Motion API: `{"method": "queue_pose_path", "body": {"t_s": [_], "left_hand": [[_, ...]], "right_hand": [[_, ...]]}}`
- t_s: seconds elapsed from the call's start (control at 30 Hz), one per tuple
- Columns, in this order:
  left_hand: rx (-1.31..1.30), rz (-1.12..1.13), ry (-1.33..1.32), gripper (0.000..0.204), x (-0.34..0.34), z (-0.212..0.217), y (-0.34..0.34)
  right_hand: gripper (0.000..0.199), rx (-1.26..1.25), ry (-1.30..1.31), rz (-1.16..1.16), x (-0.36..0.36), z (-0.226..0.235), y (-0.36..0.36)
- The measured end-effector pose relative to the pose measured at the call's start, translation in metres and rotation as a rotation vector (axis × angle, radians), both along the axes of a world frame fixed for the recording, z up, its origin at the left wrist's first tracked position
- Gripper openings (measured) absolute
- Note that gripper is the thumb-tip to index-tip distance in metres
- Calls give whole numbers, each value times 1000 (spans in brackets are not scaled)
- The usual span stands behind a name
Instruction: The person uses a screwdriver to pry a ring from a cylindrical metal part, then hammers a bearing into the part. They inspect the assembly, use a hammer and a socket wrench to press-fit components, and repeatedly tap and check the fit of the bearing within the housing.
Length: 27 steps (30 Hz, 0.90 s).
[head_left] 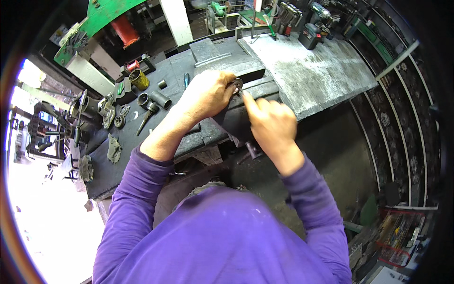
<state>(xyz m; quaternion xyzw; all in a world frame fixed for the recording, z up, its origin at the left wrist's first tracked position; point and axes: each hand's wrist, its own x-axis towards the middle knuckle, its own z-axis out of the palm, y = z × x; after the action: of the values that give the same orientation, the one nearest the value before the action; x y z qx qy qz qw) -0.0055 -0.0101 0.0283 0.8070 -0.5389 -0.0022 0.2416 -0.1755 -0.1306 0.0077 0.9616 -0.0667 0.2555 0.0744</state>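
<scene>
At the near edge of the bench (101,170), our left hand (213,92) pinches a dark ring (239,83) while our right hand (272,118), curled, holding what, if anything, we cannot tell, points in from just right of it.

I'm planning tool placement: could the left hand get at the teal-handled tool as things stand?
Probably yes: the teal-handled tool is just left of the left hand, nothing visible between them. That hand appears to hold a small round metal part, so it might need freeing first.
</scene>
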Motion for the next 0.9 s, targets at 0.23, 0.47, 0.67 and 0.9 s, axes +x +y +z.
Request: {"method": "queue_pose_path", "body": {"t_s": [0.23,0.47,0.67,0.9], "left_hand": [[-639,374,735,32,13,-54,136],[-1005,824,1888,29,-52,-172,264],[-1161,510,1881,24,-34,-198,336],[-1215,557,1858,43,34,-199,424]], "right_hand": [[42,1116,-101,174,-128,-73,18],[38,1788,529,166,-26,-120,93],[37,1222,100,188,120,-197,128],[37,203,253,-25,202,-208,160]]}}
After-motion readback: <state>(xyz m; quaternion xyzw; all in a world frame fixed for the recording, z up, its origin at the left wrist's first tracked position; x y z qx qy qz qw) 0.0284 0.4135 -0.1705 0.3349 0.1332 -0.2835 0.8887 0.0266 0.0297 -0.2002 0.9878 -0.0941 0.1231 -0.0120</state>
